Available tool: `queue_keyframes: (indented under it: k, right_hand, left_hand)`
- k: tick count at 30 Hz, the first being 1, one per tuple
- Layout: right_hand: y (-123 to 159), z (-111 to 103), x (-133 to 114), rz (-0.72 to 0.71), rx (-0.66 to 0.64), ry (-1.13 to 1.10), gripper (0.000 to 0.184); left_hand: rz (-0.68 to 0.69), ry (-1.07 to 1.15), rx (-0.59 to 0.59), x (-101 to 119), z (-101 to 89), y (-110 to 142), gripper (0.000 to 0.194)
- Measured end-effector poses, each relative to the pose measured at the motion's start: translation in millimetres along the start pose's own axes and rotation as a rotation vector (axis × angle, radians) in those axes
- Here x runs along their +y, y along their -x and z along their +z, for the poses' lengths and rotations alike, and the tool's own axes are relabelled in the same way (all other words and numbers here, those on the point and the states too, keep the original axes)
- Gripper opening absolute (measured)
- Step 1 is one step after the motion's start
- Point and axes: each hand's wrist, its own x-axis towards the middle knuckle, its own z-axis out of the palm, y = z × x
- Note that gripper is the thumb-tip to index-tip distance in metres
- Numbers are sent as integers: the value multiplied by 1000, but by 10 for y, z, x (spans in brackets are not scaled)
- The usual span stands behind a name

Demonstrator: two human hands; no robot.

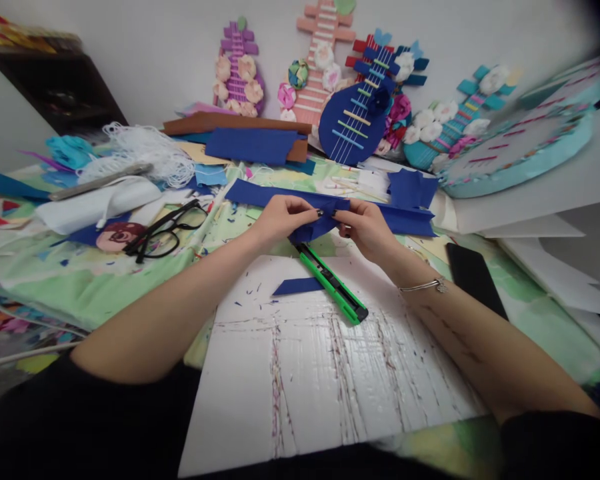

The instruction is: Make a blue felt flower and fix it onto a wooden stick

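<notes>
Between my two hands is a piece of dark blue crepe paper [313, 231], pinched along its upper edge. My left hand [289, 217] grips it from the left with thumb and forefinger. From the other side my right hand [363, 223] pinches it, fingertips close to those of the left. Just below lies a green utility knife [335, 283], partly over a small blue paper strip [298, 287]. Both rest on a scored white board [310, 373]. Behind my hands a long blue paper strip [260, 195] stretches across the table.
Black glasses [165, 233] lie at left, near a tangle of white string [140, 153]. A black phone [475, 277] is at right. Decorated paper lutes, one a blue lute [353, 123], lean against the wall. Folded blue paper [253, 145] lies at the back.
</notes>
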Motion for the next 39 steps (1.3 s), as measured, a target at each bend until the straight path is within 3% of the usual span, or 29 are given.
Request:
queue_keyframes:
  k: [8,17,24,30,36,39]
  right_hand:
    - [16,26,-19,56,32,-83,18]
    - [54,35,-64,20,-19,4,45]
    - [6,-14,1,4,16,-20,43]
    - [-1,-75,16,18,-37,-32,33]
    - [22,-35,-5,55,-47,-34,36]
    - [21,-31,0,52,-36,-47,38]
  left_hand:
    - [-47,107,-19,-30,-3,-6,25]
    - [-63,158,-73,1,-16,-1,20]
    - [-74,122,-40,-1,-15,-8,16]
    - [-63,74,-34,0,-23,-14,14]
    - [58,44,12,-23,-42,-22,22]
    - [32,97,-21,-56,-55,-35,30]
